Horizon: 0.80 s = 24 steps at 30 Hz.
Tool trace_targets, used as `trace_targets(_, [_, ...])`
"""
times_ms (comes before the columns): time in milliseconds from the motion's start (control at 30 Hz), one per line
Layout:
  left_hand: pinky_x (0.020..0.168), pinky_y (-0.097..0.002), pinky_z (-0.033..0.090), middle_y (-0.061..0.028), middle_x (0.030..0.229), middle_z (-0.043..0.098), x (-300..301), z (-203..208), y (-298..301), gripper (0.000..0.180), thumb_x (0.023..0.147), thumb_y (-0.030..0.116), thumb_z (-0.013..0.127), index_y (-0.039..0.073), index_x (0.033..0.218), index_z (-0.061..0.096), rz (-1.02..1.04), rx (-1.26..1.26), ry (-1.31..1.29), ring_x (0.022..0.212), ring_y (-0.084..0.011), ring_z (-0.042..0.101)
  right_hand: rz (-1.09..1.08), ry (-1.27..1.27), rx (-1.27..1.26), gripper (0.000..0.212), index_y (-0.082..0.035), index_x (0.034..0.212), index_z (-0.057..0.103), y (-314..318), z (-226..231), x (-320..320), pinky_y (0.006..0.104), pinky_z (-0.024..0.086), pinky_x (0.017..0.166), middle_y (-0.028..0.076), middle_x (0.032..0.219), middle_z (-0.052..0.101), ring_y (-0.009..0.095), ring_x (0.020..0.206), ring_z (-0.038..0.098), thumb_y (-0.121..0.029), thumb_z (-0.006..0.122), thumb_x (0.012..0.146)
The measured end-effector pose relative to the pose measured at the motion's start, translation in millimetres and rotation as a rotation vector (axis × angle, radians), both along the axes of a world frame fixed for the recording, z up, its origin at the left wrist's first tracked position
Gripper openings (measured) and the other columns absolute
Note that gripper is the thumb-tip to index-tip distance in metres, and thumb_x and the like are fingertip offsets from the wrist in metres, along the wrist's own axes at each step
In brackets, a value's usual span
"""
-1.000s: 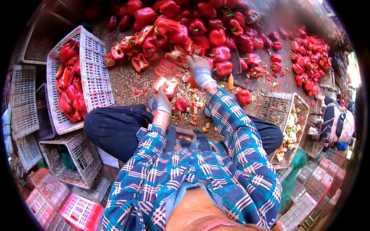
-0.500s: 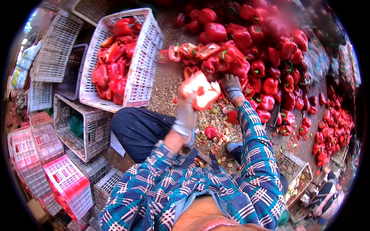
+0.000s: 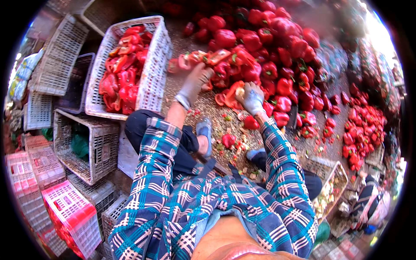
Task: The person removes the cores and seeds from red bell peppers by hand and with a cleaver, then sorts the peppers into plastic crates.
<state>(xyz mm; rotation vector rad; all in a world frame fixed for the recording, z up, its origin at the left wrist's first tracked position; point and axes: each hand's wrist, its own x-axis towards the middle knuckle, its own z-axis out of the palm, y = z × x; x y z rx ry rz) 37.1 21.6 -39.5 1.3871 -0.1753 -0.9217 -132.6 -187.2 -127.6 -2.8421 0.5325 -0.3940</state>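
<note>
My left hand (image 3: 196, 81), in a pale work glove, reaches to the near left edge of the pepper pile. Its fingers bend down against cut red bell pepper pieces (image 3: 219, 55), and their tips are partly hidden. Just to the right, my right hand (image 3: 252, 98), also gloved, closes on a cut bell pepper half (image 3: 234, 92) whose pale orange inside shows. Whole red bell peppers (image 3: 284, 86) lie heaped beyond and to the right of both hands. Left of my left hand, a white plastic crate (image 3: 152, 89) holds many red pepper pieces (image 3: 125, 71).
Pepper seeds and scraps litter the ground around my feet (image 3: 203, 132). Stacked crates (image 3: 82, 145) crowd the left side. At the lower right is a crate (image 3: 339, 173) with pale scraps. Another heap of red peppers (image 3: 363, 130) lies far right, near filled mesh bags (image 3: 331, 60).
My left hand has moved up and left to the cut pieces; the large pale-sided pepper piece it held no longer shows. My right hand has shifted slightly left and down, onto a cut half.
</note>
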Motion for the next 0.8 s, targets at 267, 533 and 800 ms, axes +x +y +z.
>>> trace_targets(267, [0.105, -0.0303, 0.044, -0.0083, 0.134, 0.058, -77.0, -27.9, -41.5, 0.064, 0.093, 0.028, 0.073, 0.004, 0.145, 0.045, -0.483, -0.186, -0.256, 0.122, -0.0144, 0.054, 0.175, -0.027, 0.018, 0.048, -0.007, 0.105, 0.064, 21.1, 102.9, -48.3, 0.0451, 0.053, 0.081, 0.012, 0.108, 0.064, 0.034, 0.098, 0.064, -0.036, 0.08, 0.07])
trace_targets(533, [0.086, -0.0252, 0.05, -0.0019, 0.103, 0.067, -109.2, -40.2, -49.7, 0.025, 0.096, 0.022, 0.07, 0.003, 0.112, 0.063, -0.215, -0.423, 0.049, 0.095, -0.0083, 0.06, 0.025, -0.164, 0.248, 0.069, -0.007, 0.129, 0.053, 50.8, 128.7, -86.1, 0.0453, 0.05, 0.091, 0.017, 0.122, 0.059, 0.038, 0.112, 0.059, -0.028, 0.079, 0.069])
trace_targets(800, [0.067, -0.0216, 0.048, 0.0006, 0.09, 0.065, -157.1, -14.5, -60.1, 0.016, 0.098, 0.017, 0.067, 0.003, 0.104, 0.065, -0.056, -0.307, -0.161, 0.077, -0.0054, 0.058, -0.105, -0.273, 0.414, 0.056, -0.006, 0.128, 0.056, 67.7, 103.7, -103.0, 0.0453, 0.049, 0.096, 0.021, 0.119, 0.061, 0.039, 0.112, 0.06, -0.019, 0.073, 0.076])
